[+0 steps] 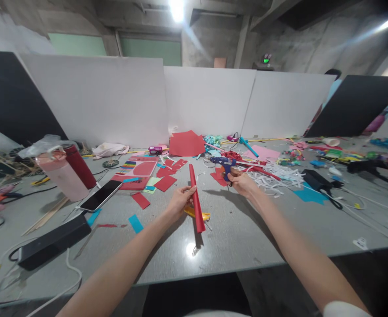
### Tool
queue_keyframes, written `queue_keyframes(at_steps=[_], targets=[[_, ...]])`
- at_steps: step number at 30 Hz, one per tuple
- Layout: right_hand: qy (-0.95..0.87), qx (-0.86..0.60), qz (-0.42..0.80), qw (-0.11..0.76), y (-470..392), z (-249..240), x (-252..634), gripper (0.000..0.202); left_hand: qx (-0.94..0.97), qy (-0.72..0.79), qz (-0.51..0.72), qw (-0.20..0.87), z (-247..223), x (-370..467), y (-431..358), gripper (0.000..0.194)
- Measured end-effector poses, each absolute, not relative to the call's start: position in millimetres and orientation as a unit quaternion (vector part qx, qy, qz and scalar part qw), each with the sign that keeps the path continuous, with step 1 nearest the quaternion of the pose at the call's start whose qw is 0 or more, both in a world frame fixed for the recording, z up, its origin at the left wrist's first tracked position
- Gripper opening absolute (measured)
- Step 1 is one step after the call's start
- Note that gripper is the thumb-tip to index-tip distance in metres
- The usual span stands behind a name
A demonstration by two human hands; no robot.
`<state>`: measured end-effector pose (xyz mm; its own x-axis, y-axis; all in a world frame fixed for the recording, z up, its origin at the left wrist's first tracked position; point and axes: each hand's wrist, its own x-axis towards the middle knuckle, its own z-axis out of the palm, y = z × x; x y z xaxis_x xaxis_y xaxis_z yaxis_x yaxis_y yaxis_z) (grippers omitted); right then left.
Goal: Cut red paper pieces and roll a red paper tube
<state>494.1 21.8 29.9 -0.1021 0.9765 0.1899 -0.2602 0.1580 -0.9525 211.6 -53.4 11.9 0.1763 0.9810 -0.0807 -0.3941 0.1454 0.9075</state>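
My left hand (pixel 182 200) pinches a red paper tube (pixel 197 204), which slants from upper left to lower right above the table. Behind the tube, partly covered by it, lies a yellow utility knife (pixel 204 215). My right hand (pixel 242 181) is wrapped round the handle of a blue glue gun (pixel 223 162), its nozzle pointing left, beyond the tube's upper end. Under the glue gun rests a scrap of red paper (pixel 218 177). Left of my left hand are a red paper piece (pixel 166 183) and a smaller red rectangle (pixel 141 200).
At the left stand a pink bottle (pixel 60 174) and a dark red bottle (pixel 80 167), beside a phone (pixel 101 196) and a black power strip (pixel 53 242). White paper shreds (pixel 280 176) and a black adapter (pixel 317 180) lie right. White boards (pixel 210 101) close off the table's back.
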Motion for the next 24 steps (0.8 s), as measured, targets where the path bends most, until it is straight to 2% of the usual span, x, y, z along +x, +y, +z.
queue_keyframes(at_steps=[11,16,21,24], targets=[[-0.513,-0.365,0.569,0.529,22.7,28.6,498.9,0.040,0.392,0.376,0.520,0.659,12.8,210.9,-53.2,0.052],[-0.491,-0.394,0.560,0.539,23.0,31.3,500.0,0.044,0.397,0.363,0.521,0.662,11.0,210.6,-52.3,0.050],[-0.467,-0.414,0.570,0.534,22.3,31.5,496.6,0.037,0.398,0.365,0.523,0.659,9.2,210.0,-51.7,0.051],[-0.474,-0.420,0.545,0.550,24.4,28.9,496.3,0.041,0.400,0.366,0.522,0.658,10.0,209.9,-51.7,0.052]])
